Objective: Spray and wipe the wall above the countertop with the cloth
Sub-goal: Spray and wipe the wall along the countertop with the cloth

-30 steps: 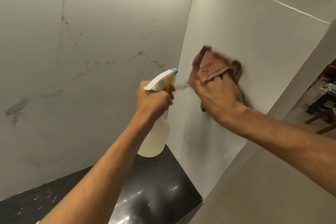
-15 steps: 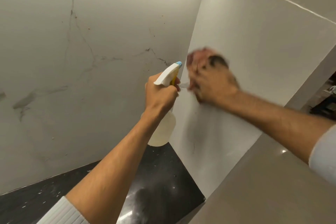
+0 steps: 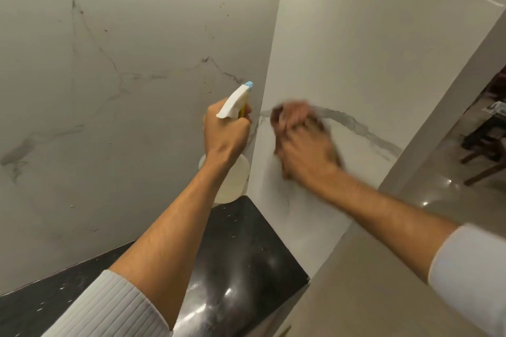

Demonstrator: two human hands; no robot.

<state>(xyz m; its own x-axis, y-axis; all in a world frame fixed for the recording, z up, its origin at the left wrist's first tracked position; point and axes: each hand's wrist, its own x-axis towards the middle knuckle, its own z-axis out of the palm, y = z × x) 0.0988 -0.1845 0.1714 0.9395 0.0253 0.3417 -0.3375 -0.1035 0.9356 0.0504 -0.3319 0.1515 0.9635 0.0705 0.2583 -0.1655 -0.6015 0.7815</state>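
The cloth [image 3: 276,115], a reddish-brown rag, is bunched almost out of sight under the right hand [image 3: 306,145], pressed to the right-hand wall panel [image 3: 356,49] just past the corner, at about 3 o'clock from the spray bottle [image 3: 232,172]. A second ago it lay higher on the panel and showed spread above the fingers; since then the hand has swept down and toward the corner, and is blurred with motion now. A grey vein [image 3: 353,123] that was covered then now shows trailing off toward 4 o'clock; it looks like marbling in the stone, not dirt, so rubbing will not likely lift it. The right grip is pressed flat over the cloth against the wall. The left hand [image 3: 226,134] has stayed raised, its grip closed round the neck of the bottle, blue-tipped nozzle [image 3: 248,84] aimed toward 1 o'clock at the corner. Below, the black counter [image 3: 246,254] carries pale specks. Brown flecks remain on the left wall [image 3: 137,22] around 11 o'clock, so I judge that side still needs spraying and wiping.
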